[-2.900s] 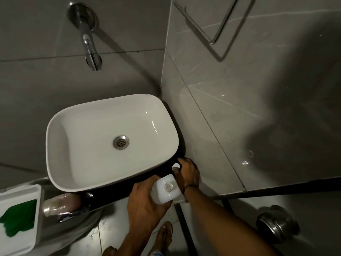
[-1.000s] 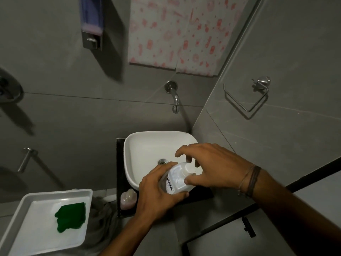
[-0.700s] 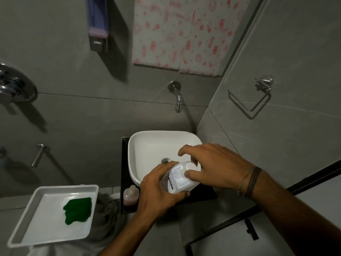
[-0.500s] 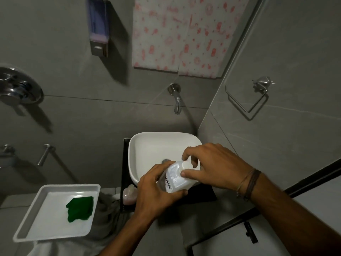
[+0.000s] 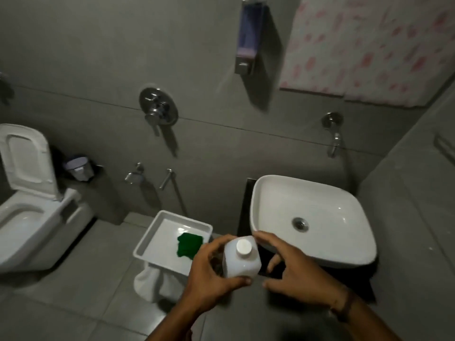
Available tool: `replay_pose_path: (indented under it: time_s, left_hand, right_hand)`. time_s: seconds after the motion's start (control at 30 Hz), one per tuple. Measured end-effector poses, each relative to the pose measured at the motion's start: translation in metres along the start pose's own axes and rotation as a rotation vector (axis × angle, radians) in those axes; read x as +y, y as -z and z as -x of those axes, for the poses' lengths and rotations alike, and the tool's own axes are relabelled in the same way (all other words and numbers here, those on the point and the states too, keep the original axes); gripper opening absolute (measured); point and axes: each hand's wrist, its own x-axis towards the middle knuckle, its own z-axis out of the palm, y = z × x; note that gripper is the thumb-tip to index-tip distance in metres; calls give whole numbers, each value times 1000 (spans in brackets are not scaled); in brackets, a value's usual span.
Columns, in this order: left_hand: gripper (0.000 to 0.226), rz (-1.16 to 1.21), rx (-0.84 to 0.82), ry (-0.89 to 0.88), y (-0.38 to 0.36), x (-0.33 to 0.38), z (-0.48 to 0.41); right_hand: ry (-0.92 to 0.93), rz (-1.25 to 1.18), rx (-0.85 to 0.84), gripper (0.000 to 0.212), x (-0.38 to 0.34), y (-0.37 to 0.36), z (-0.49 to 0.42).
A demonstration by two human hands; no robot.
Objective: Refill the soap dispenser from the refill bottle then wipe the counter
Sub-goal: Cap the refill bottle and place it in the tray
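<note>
My left hand (image 5: 209,269) grips a white square refill bottle (image 5: 242,263) upright, its white cap (image 5: 244,246) on top. My right hand (image 5: 293,269) hovers just right of the bottle with fingers spread, one fingertip near the bottle's shoulder, holding nothing. A wall-mounted soap dispenser (image 5: 247,38) with a purple body and metal base hangs high on the grey wall. A green cloth (image 5: 188,244) lies in a white tray (image 5: 152,242) left of my hands. The black counter (image 5: 242,210) shows as a strip beside the basin.
A white basin (image 5: 312,217) sits on the counter under a wall tap (image 5: 333,134). A toilet (image 5: 27,205) with raised lid stands far left. A shower mixer (image 5: 157,108) is on the wall. A pink-patterned sheet (image 5: 369,45) hangs at the top right.
The view has swung left, bringing the toilet and shower mixer into sight. My right hand has come off the cap and opened beside the bottle. The bottle now stands upright.
</note>
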Motion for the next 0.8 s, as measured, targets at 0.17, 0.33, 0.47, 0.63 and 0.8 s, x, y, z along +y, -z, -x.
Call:
replay_pose_path:
  time_s: [0.17, 0.33, 0.47, 0.63, 0.8]
  left_hand:
    - [85, -52, 12, 155, 76, -62, -7]
    - [82, -144, 11, 229, 160, -131, -52]
    - [79, -265, -142, 287, 215, -195, -108]
    - [64, -349, -304, 335, 248, -262, -174]
    - [52, -392, -366, 291, 253, -305, -213]
  right_hand:
    - [47, -176, -53, 82, -9, -95, -93]
    - [-20, -228, -8, 70, -14, -183, -197]
    - [-161, -225, 24, 64, -12, -245, -279]
    - [-297, -251, 114, 61, 7, -303, -364]
    - [-370, -194, 190, 60, 35, -343, -414]
